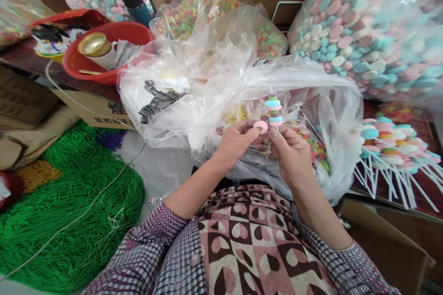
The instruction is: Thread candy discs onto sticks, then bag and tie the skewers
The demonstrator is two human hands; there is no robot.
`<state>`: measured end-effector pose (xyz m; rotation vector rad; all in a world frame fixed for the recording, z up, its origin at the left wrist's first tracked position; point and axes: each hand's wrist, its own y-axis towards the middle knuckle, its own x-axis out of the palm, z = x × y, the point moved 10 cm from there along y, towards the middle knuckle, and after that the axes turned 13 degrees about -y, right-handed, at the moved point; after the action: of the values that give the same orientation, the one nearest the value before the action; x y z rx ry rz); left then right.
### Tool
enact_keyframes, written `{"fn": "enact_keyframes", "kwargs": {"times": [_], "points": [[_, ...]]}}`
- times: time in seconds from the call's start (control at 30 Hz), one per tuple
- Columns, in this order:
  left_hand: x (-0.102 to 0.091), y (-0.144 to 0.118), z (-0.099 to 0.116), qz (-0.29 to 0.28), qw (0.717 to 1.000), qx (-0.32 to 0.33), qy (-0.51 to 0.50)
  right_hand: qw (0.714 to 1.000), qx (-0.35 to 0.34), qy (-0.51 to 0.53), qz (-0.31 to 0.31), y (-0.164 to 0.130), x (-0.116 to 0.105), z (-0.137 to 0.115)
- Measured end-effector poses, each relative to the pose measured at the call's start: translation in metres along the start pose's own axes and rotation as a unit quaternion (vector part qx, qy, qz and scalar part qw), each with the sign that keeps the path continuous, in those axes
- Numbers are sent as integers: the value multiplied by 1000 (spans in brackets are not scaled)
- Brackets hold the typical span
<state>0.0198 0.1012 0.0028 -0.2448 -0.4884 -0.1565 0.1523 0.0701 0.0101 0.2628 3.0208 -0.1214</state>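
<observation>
While plastic bag (214, 83) crowds close, hands pinch pink disc (260, 126) and candy stick (274, 109).

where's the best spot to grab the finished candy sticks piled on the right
Probably by the bare white stick ends, coming from the near side. The candy sticks lie flat in a pile with their pastel discs toward the far side and the thin ends fanned out toward the person, free of candy. Pinching there likely keeps fingers off the stacked discs.

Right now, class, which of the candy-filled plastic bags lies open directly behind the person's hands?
The crumpled clear bag in the middle: its mouth gapes behind the left hand and right hand. The other candy bags sit farther back.
</observation>
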Motion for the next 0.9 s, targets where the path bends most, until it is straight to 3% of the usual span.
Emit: {"fn": "enact_keyframes", "kwargs": {"times": [0.13, 0.3, 0.57, 0.73, 0.9], "points": [[-14, 7, 7, 36, 999, 16, -8, 999, 6, -36, -35, -22, -10, -3], [-14, 15, 0, -1, 997, 5, -83, 990, 50, -111, -77, -51, -18, 6], [-14, 17, -1, 8, 996, 10, -85, 978, 22, -195, -69, -46, -21, 2], [-11, 9, 16, 19, 996, 83, 33, 977, 39, -198, -63, -48, -27, 8], [0, -2, 38, -13, 966, 193, 172, 975, 56, -200, -74, -53, -29, 6]]}}
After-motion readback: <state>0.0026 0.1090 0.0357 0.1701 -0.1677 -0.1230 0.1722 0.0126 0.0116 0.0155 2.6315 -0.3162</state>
